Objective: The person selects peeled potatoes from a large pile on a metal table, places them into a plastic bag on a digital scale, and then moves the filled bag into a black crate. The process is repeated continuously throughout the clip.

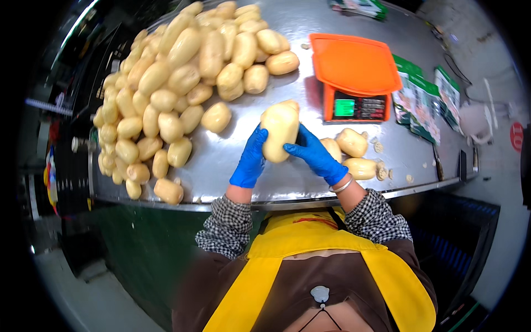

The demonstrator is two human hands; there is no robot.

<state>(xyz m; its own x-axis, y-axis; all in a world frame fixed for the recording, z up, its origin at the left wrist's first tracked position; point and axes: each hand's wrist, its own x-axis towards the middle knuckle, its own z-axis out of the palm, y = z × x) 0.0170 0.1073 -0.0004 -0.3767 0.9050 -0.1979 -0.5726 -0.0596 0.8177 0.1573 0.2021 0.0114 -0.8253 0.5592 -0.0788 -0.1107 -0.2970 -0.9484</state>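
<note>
In blue gloves, both my hands hold a thick, pale lotus root segment [278, 133] a little above the steel table. My left hand [250, 159] grips its left side. My right hand [313, 154] supports the right side, thumb across the lower part. Right of that hand lie a few trimmed lotus root segments [352, 143], with cut lotus root slices [382, 173] showing holes beside them. A large heap of lotus root segments [166, 87] covers the table's left side. One loose segment [216, 118] rests between the heap and my left hand.
An orange weighing scale [354, 64] with a lit green display stands beyond my right hand. Printed green bags [419, 103] lie to its right, and more bags [361, 7] at the far edge. A knife [438, 164] sits near the table's front edge [415, 190]. Black crates [452, 236] stand below right.
</note>
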